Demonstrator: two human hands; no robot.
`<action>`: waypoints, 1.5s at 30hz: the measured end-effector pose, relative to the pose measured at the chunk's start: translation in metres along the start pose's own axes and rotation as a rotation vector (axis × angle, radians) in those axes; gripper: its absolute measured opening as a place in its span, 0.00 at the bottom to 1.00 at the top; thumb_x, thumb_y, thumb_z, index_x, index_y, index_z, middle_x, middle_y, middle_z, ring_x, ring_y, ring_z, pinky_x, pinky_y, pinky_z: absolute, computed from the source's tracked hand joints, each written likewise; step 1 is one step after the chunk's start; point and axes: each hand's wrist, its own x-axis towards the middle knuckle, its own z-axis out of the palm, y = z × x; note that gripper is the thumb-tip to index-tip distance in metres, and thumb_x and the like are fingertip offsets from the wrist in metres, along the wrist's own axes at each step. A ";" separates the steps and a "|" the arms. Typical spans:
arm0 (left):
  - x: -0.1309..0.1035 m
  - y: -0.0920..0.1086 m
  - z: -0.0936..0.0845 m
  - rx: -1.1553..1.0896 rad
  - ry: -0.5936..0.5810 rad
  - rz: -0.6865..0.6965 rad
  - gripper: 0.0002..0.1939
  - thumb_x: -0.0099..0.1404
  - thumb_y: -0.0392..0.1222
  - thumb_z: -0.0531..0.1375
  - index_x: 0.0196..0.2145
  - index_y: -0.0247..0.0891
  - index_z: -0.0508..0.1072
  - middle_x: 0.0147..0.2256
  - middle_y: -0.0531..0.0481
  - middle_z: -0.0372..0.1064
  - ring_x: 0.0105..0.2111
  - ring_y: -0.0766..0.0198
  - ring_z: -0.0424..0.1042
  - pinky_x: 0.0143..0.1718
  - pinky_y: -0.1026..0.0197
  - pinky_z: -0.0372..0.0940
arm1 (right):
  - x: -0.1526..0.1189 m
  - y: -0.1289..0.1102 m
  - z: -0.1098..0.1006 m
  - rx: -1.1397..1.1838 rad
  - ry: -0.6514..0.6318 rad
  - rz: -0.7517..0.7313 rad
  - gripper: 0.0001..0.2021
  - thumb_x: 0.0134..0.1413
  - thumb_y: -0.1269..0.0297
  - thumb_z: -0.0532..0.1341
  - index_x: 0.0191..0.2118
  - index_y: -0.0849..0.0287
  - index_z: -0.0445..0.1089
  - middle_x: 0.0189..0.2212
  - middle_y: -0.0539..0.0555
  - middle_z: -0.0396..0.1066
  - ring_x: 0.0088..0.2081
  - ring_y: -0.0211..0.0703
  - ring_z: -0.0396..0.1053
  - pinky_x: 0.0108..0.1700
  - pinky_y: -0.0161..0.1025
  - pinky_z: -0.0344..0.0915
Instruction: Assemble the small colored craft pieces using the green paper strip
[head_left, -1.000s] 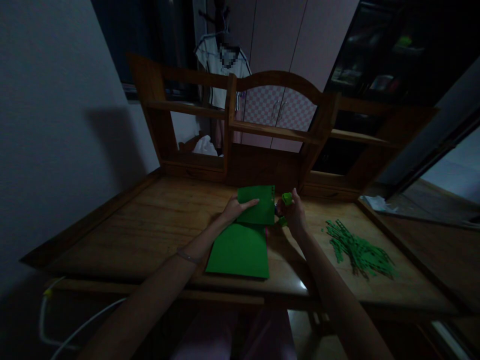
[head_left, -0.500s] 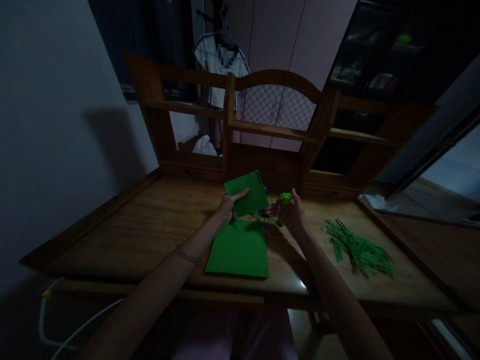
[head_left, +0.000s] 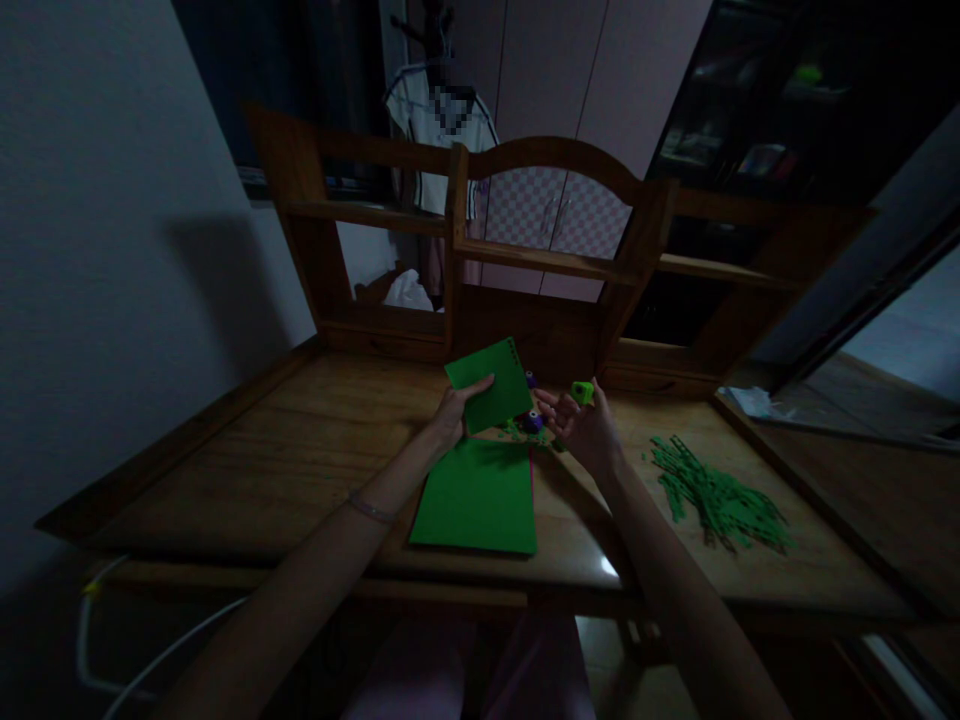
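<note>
My left hand (head_left: 457, 408) is closed on a green paper sheet (head_left: 496, 388), thumb on top; small dark holes run along the sheet's upper right edge. A small bright green punch (head_left: 582, 392) is held between the thumb and fingers of my right hand (head_left: 581, 425), to the right of the sheet. Below them a larger stack of green paper (head_left: 476, 495) lies on the wooden desk (head_left: 300, 450). Two small purple things, one of them a purple punch (head_left: 533, 421), show between my hands, with little green paper bits scattered around.
A heap of punched green strips (head_left: 716, 495) lies on the right of the desk. A wooden shelf unit (head_left: 540, 258) stands along the back. Some clear plastic (head_left: 750, 402) sits at the right back corner.
My right hand and the green punch have moved slightly right, away from the sheet. The sheet has shifted a little left, and the purple punch shows more fully.
</note>
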 end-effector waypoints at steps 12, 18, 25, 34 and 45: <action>-0.003 0.001 0.004 0.043 0.007 -0.011 0.27 0.45 0.44 0.70 0.43 0.32 0.73 0.43 0.40 0.72 0.43 0.51 0.72 0.49 0.50 0.66 | 0.002 0.002 -0.002 -0.093 -0.013 -0.017 0.23 0.49 0.39 0.53 0.22 0.56 0.60 0.11 0.42 0.48 0.12 0.30 0.42 0.14 0.30 0.45; -0.004 -0.002 0.004 0.142 -0.037 -0.004 0.26 0.44 0.45 0.70 0.42 0.33 0.74 0.45 0.39 0.70 0.43 0.50 0.71 0.49 0.49 0.65 | 0.007 0.007 0.002 -0.063 0.026 -0.074 0.15 0.48 0.48 0.60 0.27 0.56 0.64 0.15 0.43 0.53 0.16 0.31 0.50 0.19 0.30 0.52; -0.006 -0.004 0.004 0.257 -0.064 -0.011 0.26 0.44 0.47 0.70 0.42 0.34 0.74 0.44 0.40 0.71 0.42 0.49 0.72 0.46 0.49 0.66 | 0.005 0.004 0.004 -0.114 0.074 -0.062 0.21 0.47 0.41 0.57 0.24 0.56 0.63 0.14 0.45 0.53 0.16 0.34 0.52 0.21 0.33 0.56; -0.008 -0.003 0.006 0.341 -0.091 -0.034 0.27 0.43 0.47 0.70 0.41 0.34 0.74 0.43 0.40 0.72 0.40 0.49 0.73 0.43 0.50 0.67 | 0.004 0.004 0.004 -0.124 0.078 -0.059 0.22 0.47 0.39 0.56 0.24 0.56 0.63 0.14 0.44 0.53 0.15 0.33 0.51 0.20 0.33 0.55; -0.007 -0.002 0.004 0.201 -0.107 -0.029 0.27 0.45 0.46 0.69 0.43 0.33 0.74 0.46 0.39 0.70 0.43 0.50 0.72 0.47 0.50 0.65 | 0.009 0.014 0.003 -0.280 0.142 -0.158 0.22 0.46 0.40 0.57 0.22 0.57 0.64 0.13 0.44 0.56 0.15 0.31 0.52 0.19 0.32 0.54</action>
